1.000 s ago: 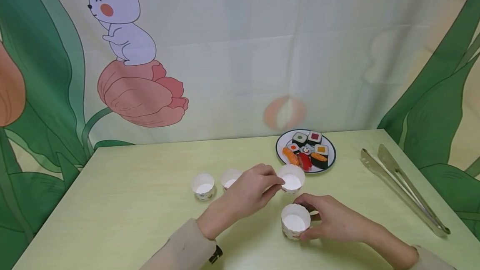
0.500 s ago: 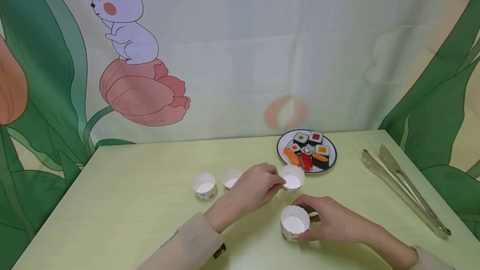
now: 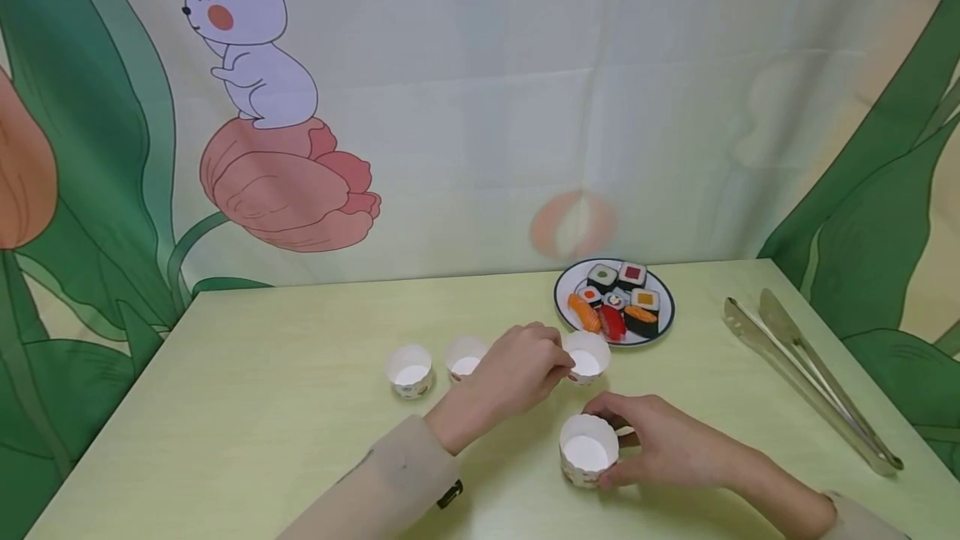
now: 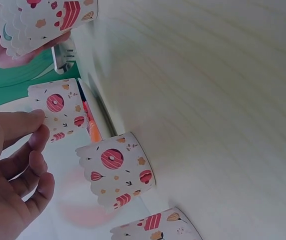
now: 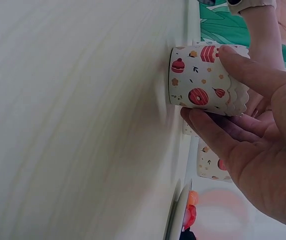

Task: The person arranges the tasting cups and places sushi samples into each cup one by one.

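My left hand (image 3: 517,369) pinches the rim of a white paper baking cup (image 3: 588,363) just in front of the sushi plate, thumb against its side. The left wrist view shows donut and cake prints on that cup (image 4: 65,107). Nearer me, my right hand (image 3: 667,444) grips a small stack of nested baking cups (image 3: 588,450), thumb on one side and fingers on the other. Several scalloped rims show on the stack (image 5: 198,80) in the right wrist view. Two more baking cups stand upright left of my hands: an outer one (image 3: 409,373) and one partly behind my left forearm (image 3: 462,357).
A blue-rimmed plate (image 3: 561,311) of toy-like sushi pieces (image 3: 615,302) sits at the back of the pale table (image 3: 262,407). Metal tongs (image 3: 817,390) lie along the right side. A curtain printed with a rabbit and flowers (image 3: 450,107) hangs behind.
My right hand has drawn the cup stack slightly toward me. My left forearm has shifted a little right, while the fingers stay at the same cup's rim.
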A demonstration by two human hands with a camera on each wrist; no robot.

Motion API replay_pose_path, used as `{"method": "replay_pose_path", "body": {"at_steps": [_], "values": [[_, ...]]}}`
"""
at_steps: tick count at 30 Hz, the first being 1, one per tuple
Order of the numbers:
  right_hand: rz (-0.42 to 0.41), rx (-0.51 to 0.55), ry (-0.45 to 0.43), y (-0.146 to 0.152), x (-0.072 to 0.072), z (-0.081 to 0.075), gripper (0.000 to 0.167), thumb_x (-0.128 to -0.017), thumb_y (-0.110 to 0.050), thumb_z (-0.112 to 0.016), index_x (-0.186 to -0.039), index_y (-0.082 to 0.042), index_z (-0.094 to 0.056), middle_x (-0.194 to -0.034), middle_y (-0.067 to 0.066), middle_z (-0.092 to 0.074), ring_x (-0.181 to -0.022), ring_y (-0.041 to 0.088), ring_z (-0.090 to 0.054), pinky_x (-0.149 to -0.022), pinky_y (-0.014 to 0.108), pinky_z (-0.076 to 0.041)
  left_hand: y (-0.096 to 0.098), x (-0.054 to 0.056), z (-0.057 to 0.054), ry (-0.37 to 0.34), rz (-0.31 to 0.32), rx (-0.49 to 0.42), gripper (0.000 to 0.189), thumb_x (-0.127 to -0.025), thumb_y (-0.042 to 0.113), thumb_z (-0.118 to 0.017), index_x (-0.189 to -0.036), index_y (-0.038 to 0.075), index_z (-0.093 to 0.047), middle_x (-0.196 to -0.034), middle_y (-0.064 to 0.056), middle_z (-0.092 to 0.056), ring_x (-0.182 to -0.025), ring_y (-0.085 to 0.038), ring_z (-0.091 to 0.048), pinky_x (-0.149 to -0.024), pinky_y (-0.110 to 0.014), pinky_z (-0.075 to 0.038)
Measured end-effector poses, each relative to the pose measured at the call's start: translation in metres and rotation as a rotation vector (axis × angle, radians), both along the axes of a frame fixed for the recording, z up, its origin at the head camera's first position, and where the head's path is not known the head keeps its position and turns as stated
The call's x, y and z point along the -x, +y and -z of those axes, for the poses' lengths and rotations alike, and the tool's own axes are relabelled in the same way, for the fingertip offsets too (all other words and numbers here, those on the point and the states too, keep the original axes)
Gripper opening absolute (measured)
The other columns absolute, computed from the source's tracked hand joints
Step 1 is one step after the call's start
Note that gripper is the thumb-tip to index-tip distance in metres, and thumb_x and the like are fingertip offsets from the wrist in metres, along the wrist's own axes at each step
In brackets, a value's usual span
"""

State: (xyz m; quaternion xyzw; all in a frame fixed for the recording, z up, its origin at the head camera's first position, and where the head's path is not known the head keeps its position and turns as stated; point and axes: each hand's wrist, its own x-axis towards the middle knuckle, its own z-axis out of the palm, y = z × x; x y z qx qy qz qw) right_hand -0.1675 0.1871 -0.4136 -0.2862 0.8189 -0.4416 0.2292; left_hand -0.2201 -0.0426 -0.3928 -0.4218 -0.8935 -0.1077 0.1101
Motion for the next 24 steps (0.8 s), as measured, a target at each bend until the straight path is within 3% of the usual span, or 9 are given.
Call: {"method": "replay_pose_path", "body": {"at_steps": [13,24], "values": [[-0.001,-0.014,-0.017,0.000,-0.001,0.000,0.060,-0.079,-0.023,-0.092,-0.127,-0.010,-0.059,-0.121,0.003,-0.065,-0.115,0.026,-0.061,-0.096,0.040,-0.054,0.011,0.005,0.006,0.026,-0.101,0.109,0.011,-0.095,0.019,-0.076,-0.086,0.022,-0.081,-0.080,0.006,-0.062,-0.080,-0.016,-0.056,-0.070,-0.029,-0.039],[-0.007,-0.008,-0.012,0.001,-0.002,-0.001,0.059,-0.079,-0.023,-0.092,-0.127,-0.011,-0.059,-0.121,0.003,-0.065,-0.116,0.027,-0.061,-0.096,0.038,-0.054,0.019,0.009,0.011,0.030,-0.132,0.200,0.012,-0.094,0.023,-0.077,-0.082,0.024,-0.078,-0.081,0.008,-0.061,-0.083,-0.016,-0.057,-0.074,-0.032,-0.039]]}}
